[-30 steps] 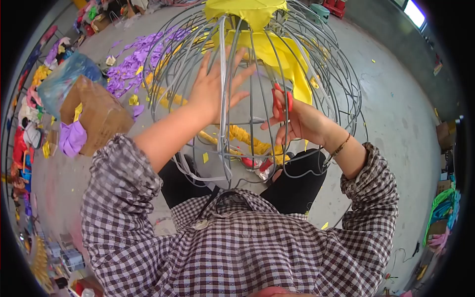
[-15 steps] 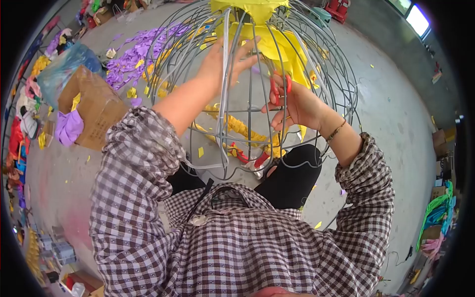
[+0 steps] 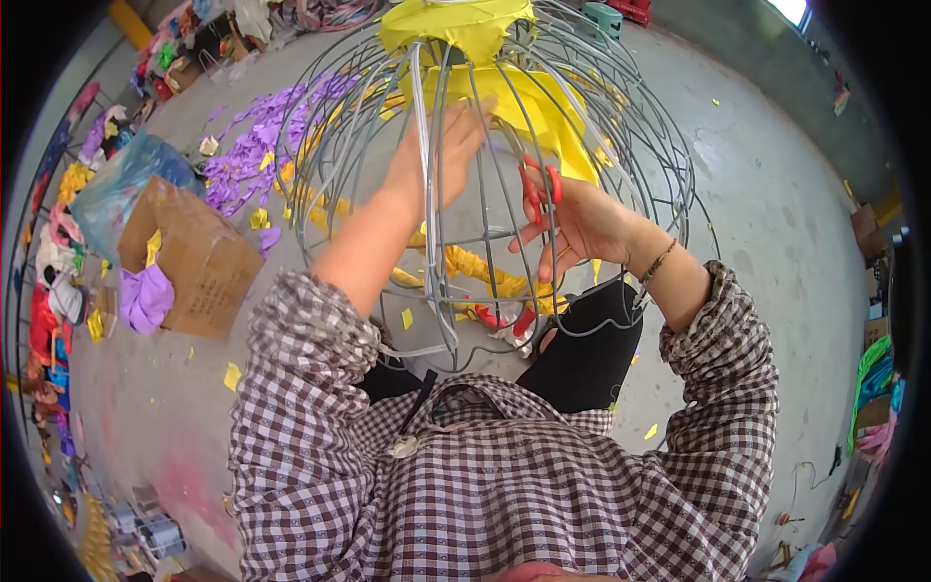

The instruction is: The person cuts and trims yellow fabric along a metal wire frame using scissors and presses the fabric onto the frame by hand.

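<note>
Yellow cloth (image 3: 535, 105) slants down inside wire frame (image 3: 484, 194) toward right hand (image 3: 587, 221), grip hooked round red scissors (image 3: 555, 184); left hand (image 3: 438, 155) pinching? can't tell.

Wire frame (image 3: 483, 184) in front, box (image 3: 208, 272) left

Soft, even light fills the scene, with a window (image 3: 791, 10) glaring white between one and two o'clock. The floor (image 3: 747, 184) carries a faint sheen toward two o'clock. Fisheye distortion curves the edges into black corners; clutter (image 3: 58, 262) at nine o'clock looks soft.
</note>
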